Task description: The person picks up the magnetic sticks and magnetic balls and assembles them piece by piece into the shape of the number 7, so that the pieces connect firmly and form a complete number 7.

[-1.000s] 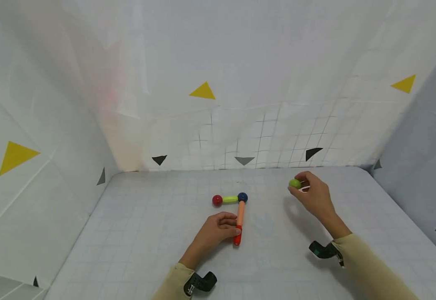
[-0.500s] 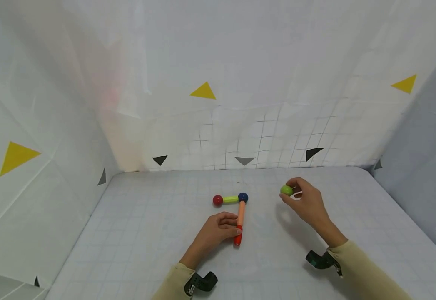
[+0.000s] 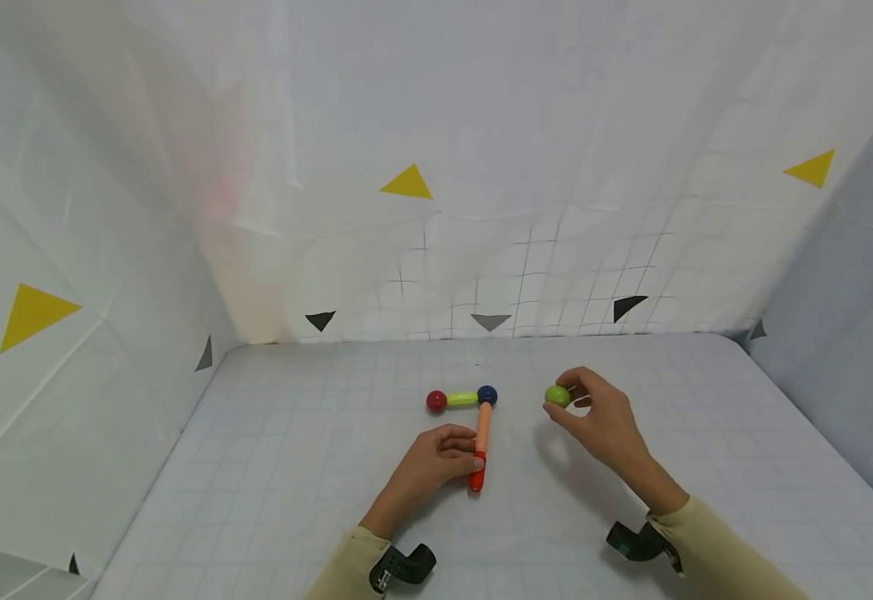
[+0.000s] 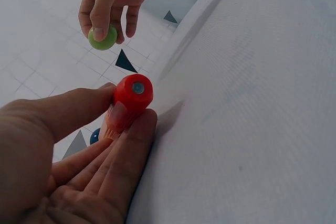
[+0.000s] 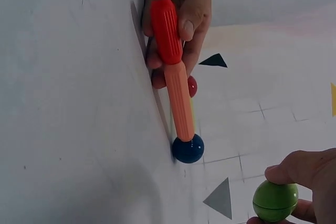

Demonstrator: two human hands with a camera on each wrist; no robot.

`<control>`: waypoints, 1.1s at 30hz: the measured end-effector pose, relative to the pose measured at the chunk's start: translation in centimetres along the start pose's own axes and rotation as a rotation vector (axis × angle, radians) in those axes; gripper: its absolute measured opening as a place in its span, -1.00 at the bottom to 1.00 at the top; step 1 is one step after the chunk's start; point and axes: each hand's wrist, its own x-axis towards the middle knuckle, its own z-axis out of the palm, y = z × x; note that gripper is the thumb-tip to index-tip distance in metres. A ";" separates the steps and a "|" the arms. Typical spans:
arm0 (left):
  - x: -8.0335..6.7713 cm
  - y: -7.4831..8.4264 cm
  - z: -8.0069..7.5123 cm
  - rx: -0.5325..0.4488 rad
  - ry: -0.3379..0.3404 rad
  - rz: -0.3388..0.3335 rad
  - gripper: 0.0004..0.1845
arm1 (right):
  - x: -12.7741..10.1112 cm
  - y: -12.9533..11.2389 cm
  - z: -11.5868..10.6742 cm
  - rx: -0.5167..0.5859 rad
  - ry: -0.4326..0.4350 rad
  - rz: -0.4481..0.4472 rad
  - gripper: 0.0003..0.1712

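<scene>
The left hand (image 3: 436,462) lies on the white gridded table (image 3: 293,500) with its fingers curled round the red ribbed end of an orange-and-red plastic rod (image 3: 481,442), thumb pressed on one side and fingertips on the other. The rod lies flat, its far end touching a dark blue ball (image 3: 487,394); from that ball a short yellow-green rod (image 3: 462,399) runs left to a red ball (image 3: 436,402).

The right hand (image 3: 594,417) hovers just above the table, right of the blue ball and apart from it. Its thumb and fingertips pinch a small green ball (image 3: 557,396), the other fingers loosely bent.
</scene>
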 end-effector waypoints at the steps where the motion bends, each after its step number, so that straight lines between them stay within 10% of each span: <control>1: 0.0 0.0 0.0 0.000 0.000 0.000 -0.52 | -0.1 -0.2 0.0 0.002 -0.004 0.002 -0.60; 33: -0.1 0.1 0.1 -0.023 0.006 0.019 -0.55 | -3.1 -3.6 2.4 0.150 -0.145 -0.028 -0.58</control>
